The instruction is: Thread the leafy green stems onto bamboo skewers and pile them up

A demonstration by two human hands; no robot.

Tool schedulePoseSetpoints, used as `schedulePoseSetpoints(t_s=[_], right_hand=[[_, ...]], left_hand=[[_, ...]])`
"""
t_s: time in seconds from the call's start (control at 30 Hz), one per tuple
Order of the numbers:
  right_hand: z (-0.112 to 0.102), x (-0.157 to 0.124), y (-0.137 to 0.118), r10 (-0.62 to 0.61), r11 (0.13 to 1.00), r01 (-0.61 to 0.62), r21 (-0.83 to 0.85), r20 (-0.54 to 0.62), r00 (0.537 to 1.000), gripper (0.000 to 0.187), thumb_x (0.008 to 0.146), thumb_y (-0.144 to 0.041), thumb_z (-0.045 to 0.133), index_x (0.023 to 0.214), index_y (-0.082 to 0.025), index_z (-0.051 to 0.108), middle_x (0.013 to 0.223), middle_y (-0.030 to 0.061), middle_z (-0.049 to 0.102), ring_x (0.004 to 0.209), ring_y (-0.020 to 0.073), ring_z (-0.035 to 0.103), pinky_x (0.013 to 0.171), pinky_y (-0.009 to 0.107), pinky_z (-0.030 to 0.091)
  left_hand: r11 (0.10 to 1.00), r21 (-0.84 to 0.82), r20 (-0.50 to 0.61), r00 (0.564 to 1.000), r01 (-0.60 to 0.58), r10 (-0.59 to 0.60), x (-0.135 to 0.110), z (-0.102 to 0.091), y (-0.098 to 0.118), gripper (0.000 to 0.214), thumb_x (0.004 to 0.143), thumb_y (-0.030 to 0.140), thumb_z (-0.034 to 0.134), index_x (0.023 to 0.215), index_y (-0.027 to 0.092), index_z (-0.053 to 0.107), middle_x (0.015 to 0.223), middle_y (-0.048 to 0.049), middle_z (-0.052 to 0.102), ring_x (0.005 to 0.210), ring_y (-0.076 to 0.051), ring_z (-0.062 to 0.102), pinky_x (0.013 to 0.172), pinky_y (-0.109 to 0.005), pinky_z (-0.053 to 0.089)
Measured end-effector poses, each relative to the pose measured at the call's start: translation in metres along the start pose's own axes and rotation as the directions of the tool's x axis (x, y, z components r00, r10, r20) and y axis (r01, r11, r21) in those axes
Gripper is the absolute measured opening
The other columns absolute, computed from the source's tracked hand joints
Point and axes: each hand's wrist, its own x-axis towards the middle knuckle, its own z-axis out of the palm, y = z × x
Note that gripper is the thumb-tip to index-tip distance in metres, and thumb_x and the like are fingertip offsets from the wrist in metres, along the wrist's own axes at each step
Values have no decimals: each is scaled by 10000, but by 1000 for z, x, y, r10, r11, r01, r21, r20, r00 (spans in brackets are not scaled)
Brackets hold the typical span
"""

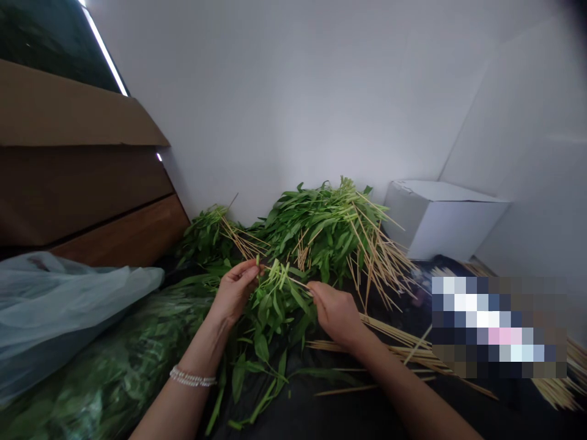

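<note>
My left hand (239, 286) pinches the cut end of a green leafy stem (257, 264) at the tip of a bamboo skewer. My right hand (337, 311) is closed round the other end of that skewer (299, 283). Several leafy green stems (277, 275) are threaded side by side on it, their leaves hanging down between my hands. Behind them lies a large heap of leafy greens (312, 214) with many skewers sticking out. A smaller skewered bunch (208, 235) rests to its left.
Loose bamboo skewers (398, 351) lie on the dark sheet at right. A plastic bag of greens (114, 360) fills the left front, below a cardboard box (73, 189). At back right stands a white box (444, 223) by the wall. A blurred patch (499, 327) hides part of the right side.
</note>
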Motion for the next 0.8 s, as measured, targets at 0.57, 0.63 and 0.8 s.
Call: schedulePoseSetpoints(t_s=[0.57,0.63,0.8], right_hand=[[4,-2,2,-13,998,14,-56,22,1000,277,954,-158,363,1081,-185,608,895,63,699,788,176,663,660,248,457],[4,-2,2,-13,998,14,-60,21,1000,276,955,-156,363,1082,-183,608,885,62,697,786,175,662,663,248,456],[5,-2,2,-22,998,23,-59,21,1000,273,959,-160,365,1086,-179,606,913,67,696,806,173,662,686,243,456]], left_hand=[[994,-49,-22,995,97,-98,-5,5,1,418,398,321,921,745,169,743,674,-13,725,617,-126,647,652,-244,525],[994,-47,-30,994,99,-101,-5,5,1,419,389,320,923,736,168,744,668,-19,724,620,-136,649,647,-252,530],[994,-52,-39,995,94,-96,-6,6,3,424,369,303,928,723,162,743,664,-20,722,610,-134,645,630,-245,528]])
